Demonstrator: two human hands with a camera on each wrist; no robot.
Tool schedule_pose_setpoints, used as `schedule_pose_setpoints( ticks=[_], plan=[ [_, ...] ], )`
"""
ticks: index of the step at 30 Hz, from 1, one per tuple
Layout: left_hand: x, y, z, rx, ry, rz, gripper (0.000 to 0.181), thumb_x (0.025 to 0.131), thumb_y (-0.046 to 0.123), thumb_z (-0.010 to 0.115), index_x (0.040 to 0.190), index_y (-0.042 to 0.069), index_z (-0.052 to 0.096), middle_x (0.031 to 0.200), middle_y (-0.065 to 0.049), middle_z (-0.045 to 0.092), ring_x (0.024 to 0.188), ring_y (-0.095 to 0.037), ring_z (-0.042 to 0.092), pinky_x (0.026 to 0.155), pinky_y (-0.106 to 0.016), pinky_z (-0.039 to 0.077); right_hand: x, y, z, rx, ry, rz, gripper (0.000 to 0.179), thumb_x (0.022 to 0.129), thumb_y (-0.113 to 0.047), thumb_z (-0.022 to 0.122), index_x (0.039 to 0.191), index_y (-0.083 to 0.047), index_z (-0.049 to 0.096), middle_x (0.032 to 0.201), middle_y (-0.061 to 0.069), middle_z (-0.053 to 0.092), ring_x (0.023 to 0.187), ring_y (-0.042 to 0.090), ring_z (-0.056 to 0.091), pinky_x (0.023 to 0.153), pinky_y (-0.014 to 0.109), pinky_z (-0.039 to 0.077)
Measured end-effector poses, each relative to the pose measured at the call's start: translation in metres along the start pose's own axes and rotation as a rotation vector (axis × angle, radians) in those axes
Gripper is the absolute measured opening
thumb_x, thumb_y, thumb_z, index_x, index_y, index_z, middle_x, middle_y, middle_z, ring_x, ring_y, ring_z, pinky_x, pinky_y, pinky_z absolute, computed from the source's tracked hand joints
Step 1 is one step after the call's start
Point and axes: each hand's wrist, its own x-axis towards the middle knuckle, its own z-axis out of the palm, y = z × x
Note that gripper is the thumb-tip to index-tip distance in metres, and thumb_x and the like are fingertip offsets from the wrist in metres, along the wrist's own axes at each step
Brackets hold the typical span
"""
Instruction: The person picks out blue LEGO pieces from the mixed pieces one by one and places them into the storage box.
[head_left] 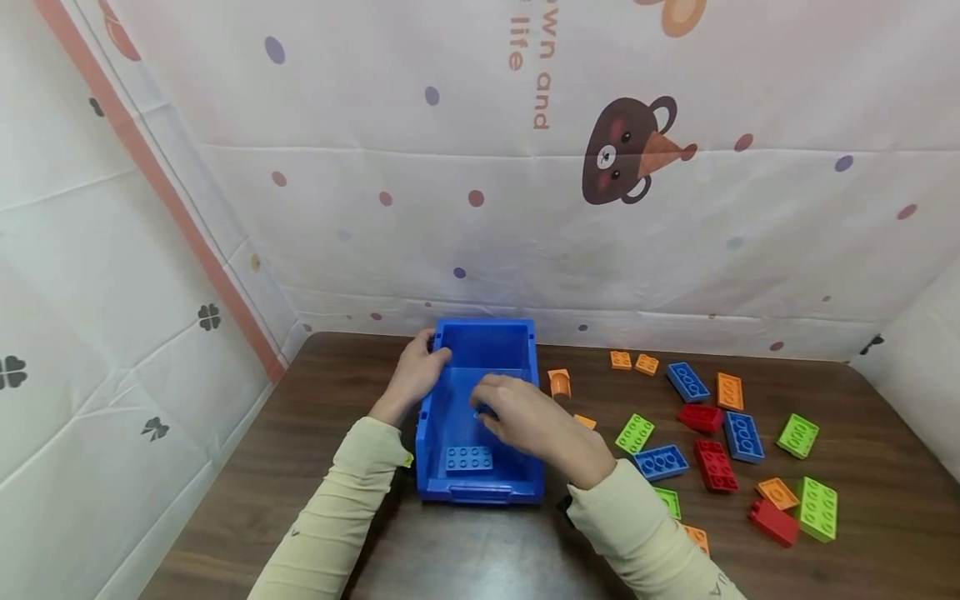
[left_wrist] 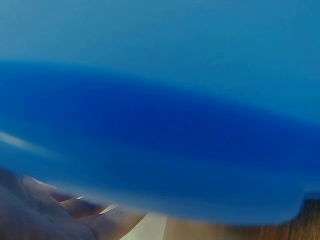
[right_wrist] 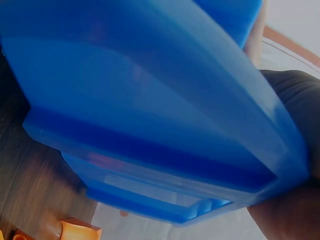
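Note:
My left hand (head_left: 417, 373) grips the left wall of a blue plastic bin (head_left: 527, 358), thumb over the rim and fingers outside. Inside the bin, near its front end, lies a light blue toy brick (head_left: 468, 458) with studs up. My right hand (head_left: 517, 414) reaches over the bin's right wall with fingers bent down inside. A small bit of light blue shows at its fingertips; I cannot tell whether they pinch it. The bin's wall (left_wrist: 165, 125) fills most of the left wrist view. In the right wrist view, the bin wall (right_wrist: 125, 85) hides the fingertips.
Several loose bricks lie on the dark wooden table (head_left: 885, 467) right of the bin, among them a green brick (head_left: 817, 508), a red brick (head_left: 716, 465) and a blue brick (head_left: 687, 382). An orange arched piece (head_left: 559, 382) sits beside the bin. A printed cloth (head_left: 450, 233) hangs behind.

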Motion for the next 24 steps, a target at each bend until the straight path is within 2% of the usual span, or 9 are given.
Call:
schedule_pose_setpoints(
  ticks=[10, 24],
  plan=[
    [0.001, -0.001, 0.000, 0.008, 0.005, 0.007, 0.058, 0.106, 0.020, 0.052, 0.159, 0.001, 0.039, 0.154, -0.024, 0.050, 0.130, -0.044, 0.057, 0.103, -0.065, 0.050, 0.010, 0.002, 0.005, -0.032, -0.093, 0.030, 0.017, 0.096, -0.005, 0.078, 0.113, -0.002, 0.076, 0.104, 0.008, 0.072, 0.095, 0.021, 0.070, 0.086, 0.037, 0.061],
    [0.003, 0.001, 0.001, 0.013, 0.011, -0.007, 0.060, 0.104, 0.020, 0.052, 0.159, 0.001, 0.038, 0.154, -0.024, 0.050, 0.128, -0.042, 0.058, 0.102, -0.063, 0.052, 0.019, 0.007, 0.008, -0.094, -0.183, -0.007, 0.012, 0.097, -0.008, 0.078, 0.109, -0.005, 0.078, 0.100, 0.008, 0.073, 0.088, 0.020, 0.071, 0.083, 0.035, 0.063]
  ],
)
